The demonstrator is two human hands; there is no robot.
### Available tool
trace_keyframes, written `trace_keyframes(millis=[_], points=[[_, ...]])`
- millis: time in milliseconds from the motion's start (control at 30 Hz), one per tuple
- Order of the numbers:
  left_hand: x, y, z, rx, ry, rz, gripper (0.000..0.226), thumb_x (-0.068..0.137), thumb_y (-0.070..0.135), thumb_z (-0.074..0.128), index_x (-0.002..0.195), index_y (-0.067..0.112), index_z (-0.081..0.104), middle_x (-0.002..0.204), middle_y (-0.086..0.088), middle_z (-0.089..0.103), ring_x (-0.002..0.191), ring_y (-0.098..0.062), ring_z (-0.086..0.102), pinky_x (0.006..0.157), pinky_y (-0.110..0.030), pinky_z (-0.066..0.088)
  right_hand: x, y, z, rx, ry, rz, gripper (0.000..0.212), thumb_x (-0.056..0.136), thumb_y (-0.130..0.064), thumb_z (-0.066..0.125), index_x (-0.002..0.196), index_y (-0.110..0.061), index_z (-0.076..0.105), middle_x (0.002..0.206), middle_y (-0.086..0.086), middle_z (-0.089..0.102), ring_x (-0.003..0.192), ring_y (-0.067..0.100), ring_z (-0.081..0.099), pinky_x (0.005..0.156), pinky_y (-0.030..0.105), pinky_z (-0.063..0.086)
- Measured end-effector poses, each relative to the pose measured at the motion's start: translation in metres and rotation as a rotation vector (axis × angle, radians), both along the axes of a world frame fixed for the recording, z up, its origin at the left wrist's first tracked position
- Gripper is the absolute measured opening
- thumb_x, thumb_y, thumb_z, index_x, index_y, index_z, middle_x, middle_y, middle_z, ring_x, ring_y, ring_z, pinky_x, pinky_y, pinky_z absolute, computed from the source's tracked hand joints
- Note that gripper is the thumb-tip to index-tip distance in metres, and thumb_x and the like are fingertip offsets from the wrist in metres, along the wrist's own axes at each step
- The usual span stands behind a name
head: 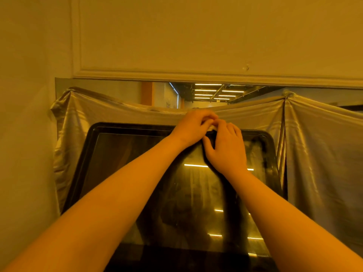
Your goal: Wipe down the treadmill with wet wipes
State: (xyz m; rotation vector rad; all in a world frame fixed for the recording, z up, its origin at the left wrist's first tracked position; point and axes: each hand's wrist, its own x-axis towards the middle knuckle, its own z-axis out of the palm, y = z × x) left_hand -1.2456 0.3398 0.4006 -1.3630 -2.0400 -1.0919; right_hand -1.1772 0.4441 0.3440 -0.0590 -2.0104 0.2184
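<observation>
The treadmill's big black glossy console screen [121, 173] fills the lower middle and reflects ceiling lights. Both my hands meet at the middle of its top edge. My left hand [193, 127] has its fingers curled over a small white wet wipe [211, 128]. My right hand [225, 146] lies beside it, its fingers bent onto the same wipe. Only a small corner of the wipe shows between the fingers. Smears show on the glass at the upper right.
A shiny grey cloth [314, 144] hangs behind and around the screen, tied at two points. Above it runs a mirror strip [208, 94] reflecting ceiling lights, then a moulded wall panel [196, 36]. A plain wall [23, 134] stands close on the left.
</observation>
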Motion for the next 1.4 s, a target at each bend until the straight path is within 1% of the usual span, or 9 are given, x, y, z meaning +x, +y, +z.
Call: trace_keyframes(millis=[167, 300, 467, 600, 767, 833, 1000, 1167, 1400], points=[[0.002, -0.001, -0.003, -0.072, 0.053, -0.009, 0.030, 0.101, 0.016, 0.049, 0.128, 0.019, 0.062, 0.125, -0.002, 0.065, 0.115, -0.015, 0.058, 0.099, -0.028, 0.045, 0.000, -0.002, 0.000, -0.003, 0.036, -0.010, 0.034, 0.092, -0.026, 0.056, 0.121, -0.009, 0.055, 0.113, 0.007, 0.062, 0.115, 0.023, 0.054, 0.115, 0.036, 0.023], [-0.002, -0.004, -0.002, -0.119, 0.137, 0.064, 0.028, 0.101, 0.023, 0.050, 0.125, 0.024, 0.064, 0.121, 0.002, 0.067, 0.112, -0.014, 0.059, 0.093, -0.027, 0.044, -0.005, -0.001, -0.002, -0.016, 0.123, -0.129, 0.041, 0.085, -0.041, 0.051, 0.107, -0.007, 0.057, 0.104, 0.011, 0.060, 0.104, 0.029, 0.054, 0.099, 0.047, 0.042], [-0.013, -0.019, 0.009, -0.269, 0.229, 0.221, 0.027, 0.103, 0.029, 0.044, 0.121, 0.027, 0.064, 0.113, 0.003, 0.065, 0.102, -0.012, 0.056, 0.081, -0.024, 0.040, -0.006, 0.000, -0.003, -0.004, 0.113, -0.117, 0.035, 0.088, -0.037, 0.060, 0.107, -0.008, 0.057, 0.101, 0.010, 0.059, 0.100, 0.027, 0.054, 0.091, 0.040, 0.042], [-0.016, -0.018, 0.001, -0.306, 0.251, 0.270, 0.028, 0.105, 0.031, 0.035, 0.092, 0.022, 0.058, 0.096, 0.002, 0.052, 0.097, -0.016, 0.051, 0.072, -0.022, 0.032, -0.007, 0.000, -0.002, 0.041, 0.083, -0.120, 0.033, 0.089, -0.037, 0.060, 0.107, -0.009, 0.058, 0.103, 0.008, 0.059, 0.103, 0.026, 0.054, 0.092, 0.038, 0.040], [-0.009, -0.010, -0.007, -0.366, 0.238, 0.283, 0.035, 0.106, 0.036, 0.028, 0.117, 0.018, 0.056, 0.106, -0.001, 0.061, 0.097, -0.017, 0.056, 0.078, -0.028, 0.038, -0.004, -0.002, -0.002, 0.056, 0.060, -0.066, 0.025, 0.090, -0.032, 0.056, 0.104, -0.010, 0.057, 0.101, 0.007, 0.058, 0.101, 0.023, 0.053, 0.093, 0.034, 0.037], [-0.006, -0.015, -0.008, -0.397, 0.268, 0.279, 0.039, 0.106, 0.039, 0.027, 0.128, 0.021, 0.053, 0.119, -0.001, 0.062, 0.108, -0.018, 0.055, 0.088, -0.029, 0.038, -0.003, -0.003, -0.002, 0.049, 0.054, -0.050, 0.021, 0.091, -0.030, 0.055, 0.102, -0.012, 0.056, 0.099, 0.005, 0.059, 0.099, 0.022, 0.053, 0.094, 0.031, 0.034], [-0.005, -0.032, -0.011, -0.421, 0.371, 0.354, 0.051, 0.101, 0.050, 0.034, 0.138, 0.017, 0.046, 0.130, -0.003, 0.059, 0.123, -0.018, 0.051, 0.115, -0.034, 0.022, -0.001, -0.002, -0.001, 0.028, 0.033, -0.048, 0.027, 0.093, -0.034, 0.054, 0.108, -0.012, 0.056, 0.101, 0.005, 0.061, 0.101, 0.023, 0.054, 0.097, 0.032, 0.034], [-0.024, -0.054, -0.020, -0.369, 0.376, 0.399, 0.063, 0.094, 0.065, 0.033, 0.136, 0.020, 0.047, 0.134, -0.001, 0.057, 0.126, -0.017, 0.049, 0.117, -0.036, 0.020, 0.000, -0.003, 0.000, 0.030, 0.003, -0.064, 0.032, 0.093, -0.037, 0.055, 0.113, -0.012, 0.056, 0.106, 0.006, 0.060, 0.107, 0.023, 0.053, 0.100, 0.034, 0.033], [-0.036, -0.096, -0.027, -0.312, 0.356, 0.506, 0.067, 0.091, 0.068, 0.034, 0.135, 0.019, 0.049, 0.135, -0.002, 0.056, 0.128, -0.018, 0.048, 0.120, -0.038, 0.017, 0.002, -0.005, 0.001, 0.033, 0.009, -0.066, 0.033, 0.093, -0.037, 0.056, 0.112, -0.011, 0.056, 0.104, 0.006, 0.060, 0.105, 0.023, 0.054, 0.100, 0.035, 0.034]])
